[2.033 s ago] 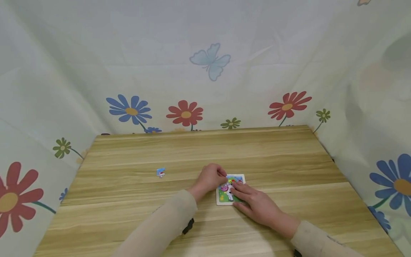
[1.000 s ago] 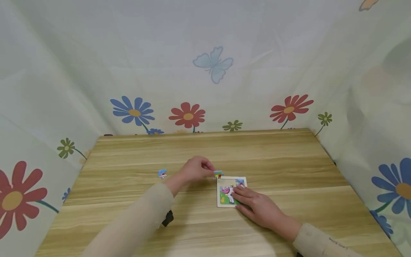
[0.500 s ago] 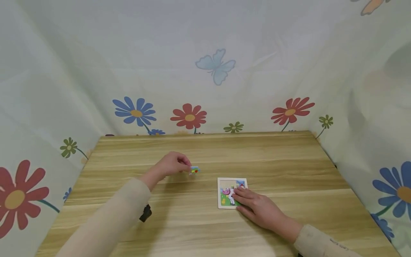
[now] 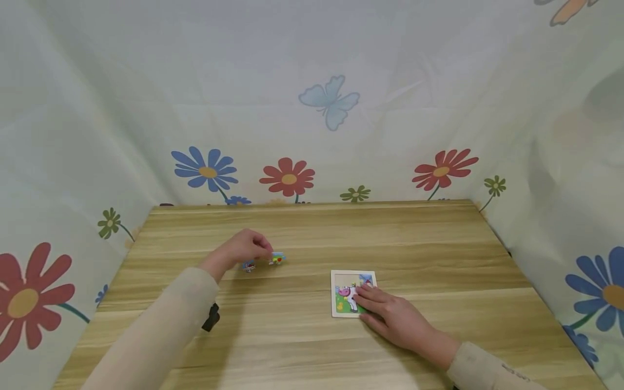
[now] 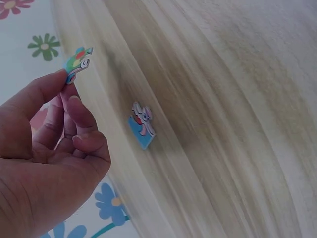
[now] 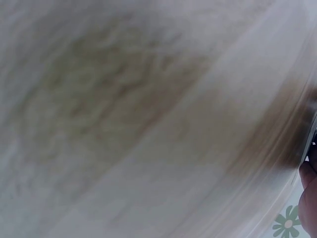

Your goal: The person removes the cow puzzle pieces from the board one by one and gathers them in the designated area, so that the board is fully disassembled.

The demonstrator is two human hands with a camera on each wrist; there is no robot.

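Observation:
My left hand (image 4: 245, 246) pinches a small puzzle piece (image 4: 277, 258) between thumb and fingertips, held above the table; the left wrist view shows its green, red and blue print. A second puzzle piece (image 5: 142, 126), blue with a pink and white part, lies on the table below that hand. To the right, my right hand (image 4: 397, 317) rests with extended fingers on a white-framed puzzle board (image 4: 346, 300) showing a cow. The board's upper left has a bare recess, and the fingers cover part of its right side. In the right wrist view only an edge of the hand (image 6: 309, 198) appears.
A wood-grain table (image 4: 292, 336) carries the board and pieces. Around its back and sides hangs a pale cloth (image 4: 234, 81) printed with flowers and a butterfly. A black wrist strap part (image 4: 211, 318) hangs under the left sleeve.
My left hand has lifted the puzzle piece off the board's upper left and carried it leftward, close to the loose piece. The right hand has stayed on the board.

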